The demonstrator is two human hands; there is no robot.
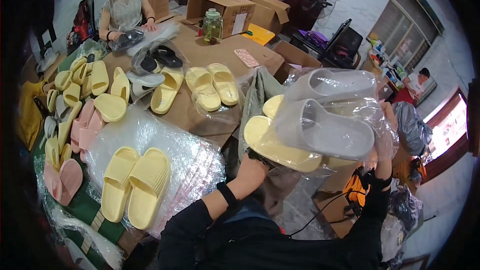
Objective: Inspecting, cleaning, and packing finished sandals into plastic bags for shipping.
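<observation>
Left hand [251, 166] gripping yellow slipper pair [274, 144] from beneath, fingers closed around sole edge. Right hand [382, 147] raised, pinching clear plastic bag [370, 115] holding grey slippers [325, 130]; bagged pair hanging above bench [200, 52] edge, overlapping yellow pair. Judgement: keeping bag mouth taut and soles stacked flat is helping clean handling. Stack of clear bags [200, 170] lying near left, yellow slippers on it [132, 185]. Another person's hands [112, 34] working at far end.
</observation>
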